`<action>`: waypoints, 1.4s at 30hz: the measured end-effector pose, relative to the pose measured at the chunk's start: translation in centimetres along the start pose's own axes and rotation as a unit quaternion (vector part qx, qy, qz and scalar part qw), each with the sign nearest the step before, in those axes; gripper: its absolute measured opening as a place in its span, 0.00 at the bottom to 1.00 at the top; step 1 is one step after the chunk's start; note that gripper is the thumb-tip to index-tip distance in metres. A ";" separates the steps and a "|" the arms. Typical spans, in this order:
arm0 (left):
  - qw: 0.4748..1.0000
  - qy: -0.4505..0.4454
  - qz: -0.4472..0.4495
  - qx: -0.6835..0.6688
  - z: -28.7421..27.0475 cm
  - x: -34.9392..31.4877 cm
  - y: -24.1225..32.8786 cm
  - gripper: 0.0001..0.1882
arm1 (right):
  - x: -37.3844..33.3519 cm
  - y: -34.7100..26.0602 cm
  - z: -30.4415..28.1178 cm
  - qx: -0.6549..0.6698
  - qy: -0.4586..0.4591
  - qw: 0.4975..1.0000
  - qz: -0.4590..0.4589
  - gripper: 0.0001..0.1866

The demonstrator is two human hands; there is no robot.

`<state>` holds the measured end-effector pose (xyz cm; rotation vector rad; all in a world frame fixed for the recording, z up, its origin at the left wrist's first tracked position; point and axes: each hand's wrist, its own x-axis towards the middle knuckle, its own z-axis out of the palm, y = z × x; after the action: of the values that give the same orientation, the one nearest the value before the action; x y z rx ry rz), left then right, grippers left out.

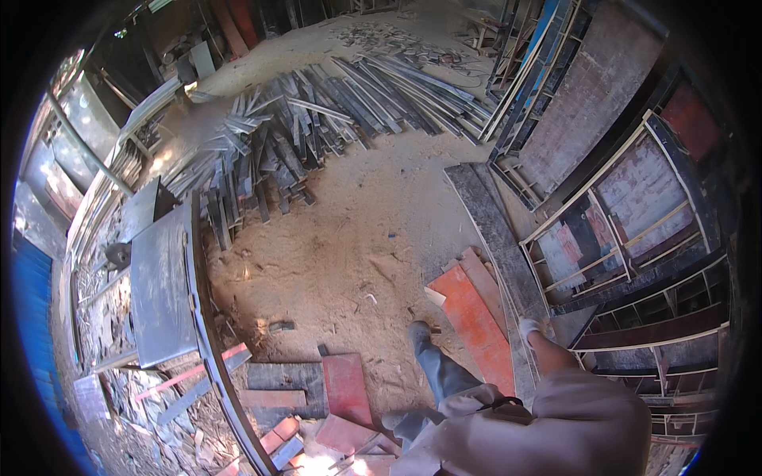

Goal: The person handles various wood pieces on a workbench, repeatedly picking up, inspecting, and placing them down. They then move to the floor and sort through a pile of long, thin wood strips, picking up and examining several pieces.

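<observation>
My right hand (530, 328), in a pale glove, reaches down at the right. It is at the right-hand edge of a long dark board (498, 230). Its fingers are too small and too hidden to show whether they grip the board or only rest there. An orange-red panel (474, 324) lies on the ground just left of that board, with a brownish board (482, 279) partly beneath it. My left hand is out of view.
Tall panels with wooden battens (635, 210) stand along the right. A heap of dark wooden strips (294, 131) covers the ground ahead. To the left stands a table with a dark sheet (164, 278). Red board pieces (347, 389) lie near my feet.
</observation>
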<state>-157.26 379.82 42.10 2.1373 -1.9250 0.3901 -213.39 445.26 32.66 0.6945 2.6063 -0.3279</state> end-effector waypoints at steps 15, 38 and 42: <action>0.794 -0.450 0.163 -0.376 -1.4 -16.8 53.4 0.18 | 14.4 -17.5 -1.8 0.111 -0.089 0.976 -0.165 0.18; 0.734 -0.513 0.285 -0.343 -4.8 -19.2 129.6 0.22 | 51.8 -32.7 -22.1 -0.120 -0.302 0.944 -0.052 0.24; 0.727 -0.546 0.213 -0.358 -3.7 -22.0 136.0 0.22 | 71.3 -40.3 -24.7 -0.270 -0.117 0.911 -0.288 0.19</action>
<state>-294.76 387.36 37.59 1.3573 -2.4094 -1.6510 -298.61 449.06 26.78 -0.2953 2.4353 0.1461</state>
